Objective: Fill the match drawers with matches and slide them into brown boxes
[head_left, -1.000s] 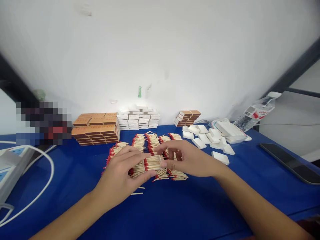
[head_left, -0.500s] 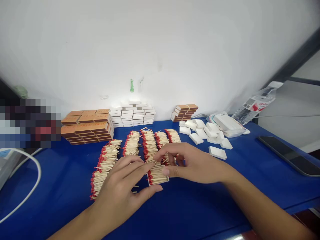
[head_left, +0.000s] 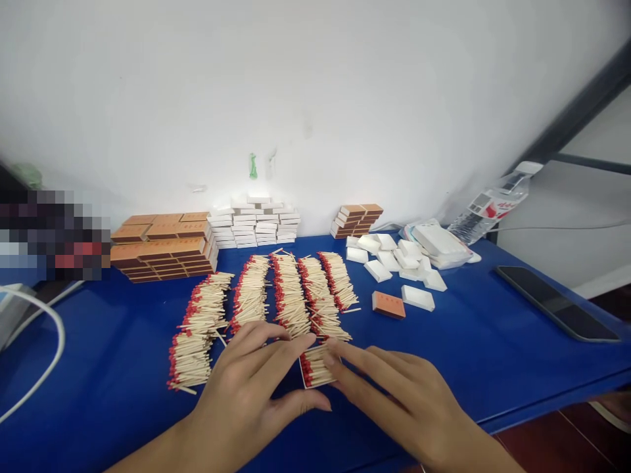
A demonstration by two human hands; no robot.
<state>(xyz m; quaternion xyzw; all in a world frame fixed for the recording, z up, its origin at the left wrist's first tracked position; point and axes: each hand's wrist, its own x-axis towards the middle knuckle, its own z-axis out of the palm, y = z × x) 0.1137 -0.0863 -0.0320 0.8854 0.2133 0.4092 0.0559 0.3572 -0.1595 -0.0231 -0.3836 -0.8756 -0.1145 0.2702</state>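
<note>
Currently L hand (head_left: 241,389) is framing the matchbox tray (head_left: 302,374), thumb & index apart. R hand (head_left: 407,402) is touching its matches (head_left: 314,369), fingertips close tog.; thumb hidden, can't tell grip.

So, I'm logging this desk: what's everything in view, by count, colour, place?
Filled tray: one, white with red-headed matches, between the hands
Match rows: five, pale with red heads, middle
Matchbox stacks: two, orange, back left and back centre-right
Lone matchbox: one, orange, right of the rows
Box stack: one, white, against wall
Loose boxes: about a dozen, white, right
Plastic packet: one, whitish, beside the bottle
Bottle: one, clear, red label, back right
Phone: one, black, right
Cables: at least two, white, left and back right
Patch: one, green, wall
Table: one, blue, underneath
Wall: one, white, behind
Pixelated area: left, contents unclear
Left hand: one, at tray's left
Right hand: one, fingers over its matches
</note>
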